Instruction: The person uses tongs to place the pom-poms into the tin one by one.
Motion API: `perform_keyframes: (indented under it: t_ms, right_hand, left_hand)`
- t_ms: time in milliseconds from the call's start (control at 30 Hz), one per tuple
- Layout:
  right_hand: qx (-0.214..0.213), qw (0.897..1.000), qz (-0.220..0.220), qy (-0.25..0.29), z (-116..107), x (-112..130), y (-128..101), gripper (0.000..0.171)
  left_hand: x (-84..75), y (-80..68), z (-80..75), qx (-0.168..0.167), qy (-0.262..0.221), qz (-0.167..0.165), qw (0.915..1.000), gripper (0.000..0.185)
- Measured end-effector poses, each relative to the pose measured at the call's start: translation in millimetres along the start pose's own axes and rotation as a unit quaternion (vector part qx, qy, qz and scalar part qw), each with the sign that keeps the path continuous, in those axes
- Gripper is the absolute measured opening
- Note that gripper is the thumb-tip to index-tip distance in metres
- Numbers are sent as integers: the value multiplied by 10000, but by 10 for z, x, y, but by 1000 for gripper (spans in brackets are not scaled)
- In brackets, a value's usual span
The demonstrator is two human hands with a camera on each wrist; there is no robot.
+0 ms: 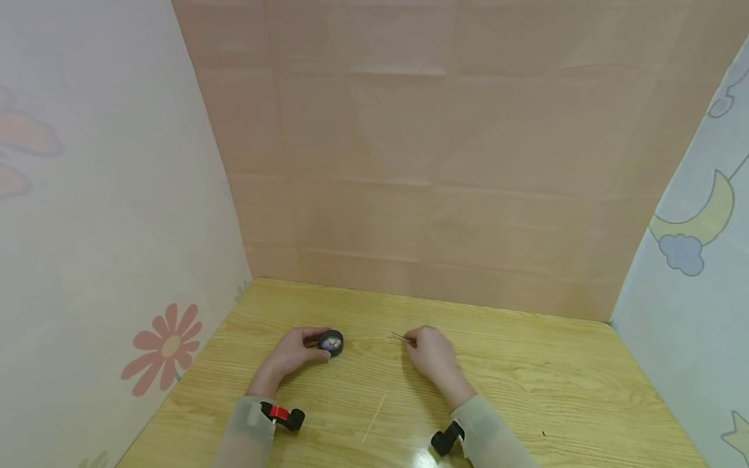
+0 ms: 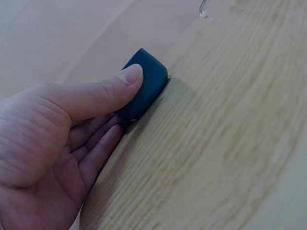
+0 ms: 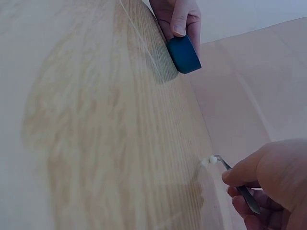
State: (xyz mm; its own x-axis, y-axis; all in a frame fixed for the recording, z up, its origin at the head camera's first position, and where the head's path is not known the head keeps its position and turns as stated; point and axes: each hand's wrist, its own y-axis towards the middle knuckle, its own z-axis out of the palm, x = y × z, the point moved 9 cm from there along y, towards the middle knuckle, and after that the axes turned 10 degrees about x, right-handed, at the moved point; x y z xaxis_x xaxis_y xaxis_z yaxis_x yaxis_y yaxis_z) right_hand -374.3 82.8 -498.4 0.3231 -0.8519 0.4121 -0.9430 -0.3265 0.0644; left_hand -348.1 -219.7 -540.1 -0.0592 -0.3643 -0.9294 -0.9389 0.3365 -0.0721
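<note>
- Left hand w/ thumb and fingers curled round small dark round box, holding it on edge against wooden table; top of box, w/ something pale and purple on it, faces the head cam.
- Thin pale stick lies loose on table betw. the two wrists, nearer the person.
- Right hand pinches thin metal tweezers; bent tip sits at a tiny white bead on the table, can't tell if bead is gripped or only touched.
- Bead and box well apart.
- Progress, my guess: early. Bead not yet at box, no other beads seen placed.
</note>
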Motion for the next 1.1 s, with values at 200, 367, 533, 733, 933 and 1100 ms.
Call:
perform_keyframes:
  t_ms: [200, 367, 533, 733, 933, 1100]
  right_hand:
    - [44, 10000, 0, 28, -1, 5, -2, 11]
    - [86, 9999, -40, 38, 8, 6, -5, 12]
    - [78, 10000, -28, 29, 16, -11, -2, 12]
    - [21, 10000, 2, 58, 6, -19, -12, 12]
    - [-91, 9999, -61, 62, -27, -7, -24, 12]
    - [-68, 9999, -105, 74, -30, 8, -30, 13]
  left_hand:
    - [31, 10, 0, 16, 121, -70, 9999, 61]
    - [38, 22, 0, 2, 224, -66, 9997, 61]
    - [23, 27, 6, -18, 179, -10, 9998, 60]
    - [19, 33, 16, -57, 164, 9, 9998, 60]
    - [-4, 31, 7, -31, 130, 49, 9999, 61]
    - [28, 42, -1, 19, 136, -4, 9999, 61]
